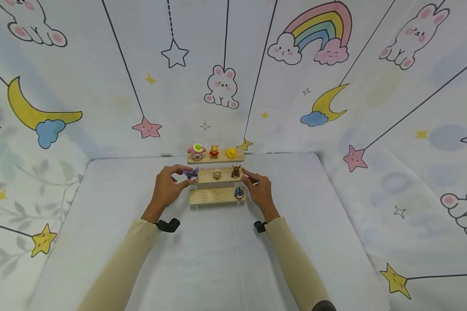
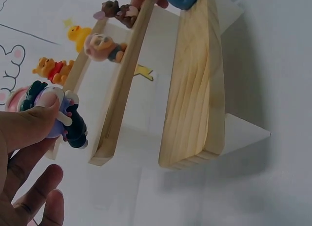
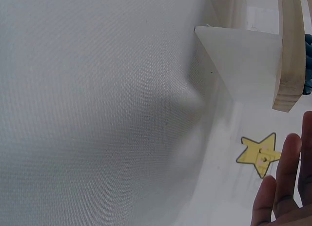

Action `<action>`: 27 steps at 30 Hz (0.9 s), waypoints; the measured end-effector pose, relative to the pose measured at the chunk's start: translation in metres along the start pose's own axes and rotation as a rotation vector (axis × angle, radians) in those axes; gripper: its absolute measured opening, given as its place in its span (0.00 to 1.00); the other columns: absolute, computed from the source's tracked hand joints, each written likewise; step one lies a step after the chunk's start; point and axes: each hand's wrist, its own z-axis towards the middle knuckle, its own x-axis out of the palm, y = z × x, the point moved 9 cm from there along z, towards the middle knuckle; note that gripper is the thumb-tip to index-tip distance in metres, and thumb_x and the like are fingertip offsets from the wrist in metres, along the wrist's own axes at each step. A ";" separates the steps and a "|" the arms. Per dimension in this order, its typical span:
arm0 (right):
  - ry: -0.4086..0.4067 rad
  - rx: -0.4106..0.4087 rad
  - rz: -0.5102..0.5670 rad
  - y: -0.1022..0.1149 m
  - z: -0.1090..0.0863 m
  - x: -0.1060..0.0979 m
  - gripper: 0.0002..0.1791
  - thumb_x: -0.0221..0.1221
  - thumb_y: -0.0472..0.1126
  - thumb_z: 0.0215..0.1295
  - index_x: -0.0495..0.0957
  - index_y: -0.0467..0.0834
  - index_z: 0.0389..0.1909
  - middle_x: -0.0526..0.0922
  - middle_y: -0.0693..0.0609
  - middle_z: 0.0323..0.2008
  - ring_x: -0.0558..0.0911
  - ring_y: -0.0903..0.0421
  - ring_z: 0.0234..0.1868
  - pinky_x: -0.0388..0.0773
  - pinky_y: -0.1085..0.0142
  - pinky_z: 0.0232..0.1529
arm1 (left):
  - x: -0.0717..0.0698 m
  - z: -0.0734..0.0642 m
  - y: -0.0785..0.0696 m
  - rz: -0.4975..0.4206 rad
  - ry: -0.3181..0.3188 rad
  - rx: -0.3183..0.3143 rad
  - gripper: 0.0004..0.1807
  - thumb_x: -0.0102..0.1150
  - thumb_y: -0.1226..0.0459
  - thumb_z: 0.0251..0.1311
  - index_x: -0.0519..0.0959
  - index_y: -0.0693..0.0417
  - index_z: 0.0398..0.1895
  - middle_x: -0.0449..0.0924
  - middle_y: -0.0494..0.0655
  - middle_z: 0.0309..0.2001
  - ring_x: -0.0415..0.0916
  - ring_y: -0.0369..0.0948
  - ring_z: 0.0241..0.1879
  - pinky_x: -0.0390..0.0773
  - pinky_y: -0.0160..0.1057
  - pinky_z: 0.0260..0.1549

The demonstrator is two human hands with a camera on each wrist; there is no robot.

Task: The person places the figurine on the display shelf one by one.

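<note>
In the head view my left hand (image 1: 168, 185) pinches a purple and dark figurine (image 1: 191, 174) at the left end of the middle wooden shelf (image 1: 206, 176). The left wrist view shows the thumb across the figurine (image 2: 73, 120), beside the shelf's end. My right hand (image 1: 260, 190) holds the right end of that shelf between thumb and index finger, next to a brown figurine (image 1: 236, 171). Its other fingers (image 3: 287, 172) are loosely extended in the right wrist view. A pale-faced figurine (image 1: 217, 174) stands mid-shelf.
The top shelf (image 1: 204, 160) bears a pink figurine (image 1: 196, 151), a yellow bear in red (image 1: 214, 152) and a yellow duck (image 1: 231, 153). A blue figurine (image 1: 239, 192) stands at the right of the bottom shelf (image 1: 210, 196). White supports (image 2: 241, 133) hold up the shelves on a white-covered table (image 1: 210, 259).
</note>
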 end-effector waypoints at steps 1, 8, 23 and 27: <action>0.001 0.002 0.000 0.000 0.000 0.000 0.20 0.65 0.56 0.73 0.84 0.62 0.64 0.93 0.51 0.45 0.88 0.54 0.42 0.81 0.66 0.40 | 0.002 0.000 -0.001 -0.007 0.002 0.000 0.19 0.78 0.58 0.62 0.87 0.46 0.57 0.84 0.54 0.52 0.77 0.54 0.56 0.76 0.47 0.49; -0.002 0.002 0.001 0.002 -0.001 0.000 0.20 0.65 0.54 0.73 0.84 0.62 0.64 0.94 0.51 0.44 0.88 0.54 0.42 0.81 0.64 0.40 | 0.011 0.002 -0.003 -0.025 0.001 -0.006 0.19 0.78 0.59 0.62 0.88 0.45 0.56 0.83 0.54 0.52 0.77 0.53 0.56 0.76 0.48 0.48; 0.008 0.014 -0.009 0.002 0.000 0.000 0.21 0.65 0.56 0.73 0.84 0.61 0.64 0.93 0.50 0.45 0.88 0.53 0.42 0.81 0.66 0.39 | 0.022 0.001 -0.003 -0.036 -0.036 -0.014 0.17 0.77 0.61 0.62 0.88 0.44 0.55 0.85 0.51 0.51 0.77 0.56 0.56 0.73 0.45 0.47; 0.008 0.013 -0.008 0.001 0.000 0.000 0.21 0.64 0.56 0.73 0.84 0.61 0.64 0.93 0.50 0.44 0.88 0.53 0.42 0.81 0.66 0.39 | 0.022 0.001 -0.006 -0.016 -0.052 0.018 0.18 0.78 0.61 0.61 0.89 0.45 0.55 0.86 0.50 0.50 0.76 0.50 0.54 0.73 0.45 0.46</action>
